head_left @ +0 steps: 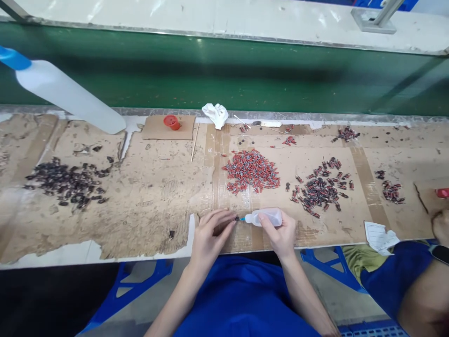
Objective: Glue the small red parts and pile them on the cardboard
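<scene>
In my right hand (283,234) is a small clear squeeze bottle (271,216), lying nearly level with its blue needle tip (242,219) pointing left. The tip meets a tiny dark part (236,218) pinched between the thumb and fingers of my left hand (212,234); its exact kind is too small to tell. Just beyond my hands lies a heap of small red-and-silver parts (250,169). To the right of it is a pile of dark-and-red parts (319,187). A pile of black parts (70,180) spreads at the left.
Worn cardboard (150,196) covers the bench. At the back are a red cup (171,122), a crumpled white tissue (215,115), a wooden stick (195,142) and a cotton swab (242,121). A white tube lamp (70,96) hangs at left. A co-worker's arm (424,285) is at right.
</scene>
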`<state>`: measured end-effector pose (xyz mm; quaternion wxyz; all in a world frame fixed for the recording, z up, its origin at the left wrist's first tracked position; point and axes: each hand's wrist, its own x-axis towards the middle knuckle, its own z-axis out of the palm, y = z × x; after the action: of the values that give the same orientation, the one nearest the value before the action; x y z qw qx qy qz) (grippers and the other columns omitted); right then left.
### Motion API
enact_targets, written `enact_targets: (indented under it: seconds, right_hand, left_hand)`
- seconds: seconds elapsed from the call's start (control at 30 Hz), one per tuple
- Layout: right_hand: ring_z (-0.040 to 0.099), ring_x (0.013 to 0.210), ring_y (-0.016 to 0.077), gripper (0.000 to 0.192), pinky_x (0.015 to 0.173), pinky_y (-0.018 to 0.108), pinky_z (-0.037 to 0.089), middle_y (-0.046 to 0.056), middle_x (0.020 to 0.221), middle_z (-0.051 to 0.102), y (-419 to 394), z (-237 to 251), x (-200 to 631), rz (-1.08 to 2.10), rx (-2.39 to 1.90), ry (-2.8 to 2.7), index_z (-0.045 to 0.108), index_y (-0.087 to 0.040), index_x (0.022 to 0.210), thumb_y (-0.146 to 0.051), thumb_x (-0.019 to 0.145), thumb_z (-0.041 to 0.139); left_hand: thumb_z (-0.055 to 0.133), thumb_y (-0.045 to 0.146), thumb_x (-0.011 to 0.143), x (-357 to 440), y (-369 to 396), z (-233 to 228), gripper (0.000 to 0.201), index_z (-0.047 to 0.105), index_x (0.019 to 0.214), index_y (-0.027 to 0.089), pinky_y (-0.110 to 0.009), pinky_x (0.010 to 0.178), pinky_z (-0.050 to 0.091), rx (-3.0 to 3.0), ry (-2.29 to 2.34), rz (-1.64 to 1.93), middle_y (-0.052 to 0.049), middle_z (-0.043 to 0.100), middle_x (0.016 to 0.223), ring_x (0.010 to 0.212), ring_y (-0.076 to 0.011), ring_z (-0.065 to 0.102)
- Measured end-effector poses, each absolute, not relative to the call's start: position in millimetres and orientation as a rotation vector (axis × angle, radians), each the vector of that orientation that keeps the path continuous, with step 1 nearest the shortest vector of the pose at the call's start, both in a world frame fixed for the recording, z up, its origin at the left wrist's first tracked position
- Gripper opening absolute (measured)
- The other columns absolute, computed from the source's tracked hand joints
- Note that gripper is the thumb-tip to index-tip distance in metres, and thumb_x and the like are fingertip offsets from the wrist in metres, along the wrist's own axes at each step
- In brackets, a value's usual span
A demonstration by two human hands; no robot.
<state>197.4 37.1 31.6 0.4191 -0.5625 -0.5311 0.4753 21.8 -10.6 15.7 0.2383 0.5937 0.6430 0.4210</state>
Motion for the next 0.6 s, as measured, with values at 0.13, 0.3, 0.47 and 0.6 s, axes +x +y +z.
enact_targets:
  seconds: [0.13, 0.3, 0.47, 0.6]
  right_hand:
    - [0.069, 0.058, 0.0204, 0.019, 0.053, 0.028, 0.055, 0.006, 0.069, 0.076, 37.5, 28.2, 197.1, 1.186, -1.409, -1.352, 0.073, -0.019, 0.076, -0.037, 0.077, 0.068]
    - [0.069, 0.058, 0.0198, 0.017, 0.053, 0.028, 0.055, 0.005, 0.068, 0.076, 38.5, 31.0, 195.9, 1.142, -1.450, -1.364, 0.072, -0.018, 0.074, -0.035, 0.077, 0.067]
    - [0.067, 0.055, 0.0202, 0.019, 0.051, 0.029, 0.054, 0.005, 0.063, 0.074, 38.7, 33.5, 196.6, 1.117, -1.479, -1.298, 0.071, -0.018, 0.070, -0.036, 0.076, 0.067]
    - [0.069, 0.057, 0.0212, 0.018, 0.054, 0.030, 0.055, 0.006, 0.065, 0.075, 38.9, 33.4, 198.5, 1.142, -1.451, -1.282, 0.072, -0.018, 0.071, -0.035, 0.075, 0.068]
  left_hand:
    - [0.066, 0.027, 0.085, 21.9, -11.6, 14.0, 0.016, 0.070, 0.100, 0.024, -0.040, 0.087, 0.057, 1.650, 1.773, 1.153, -0.004, 0.078, 0.092, 0.096, -0.0215, 0.071]
    - [0.065, 0.027, 0.086, 22.6, -11.9, 13.3, 0.014, 0.070, 0.098, 0.023, -0.039, 0.087, 0.056, 1.647, 1.788, 1.141, -0.004, 0.078, 0.091, 0.097, -0.0217, 0.071]
    - [0.067, 0.027, 0.084, 22.5, -11.9, 12.4, 0.016, 0.069, 0.100, 0.024, -0.040, 0.085, 0.056, 1.630, 1.781, 1.160, -0.003, 0.078, 0.090, 0.095, -0.0225, 0.071]
    - [0.067, 0.028, 0.084, 22.2, -12.2, 12.4, 0.023, 0.067, 0.107, 0.024, -0.041, 0.087, 0.055, 1.594, 1.776, 1.131, -0.003, 0.078, 0.088, 0.096, -0.0236, 0.071]
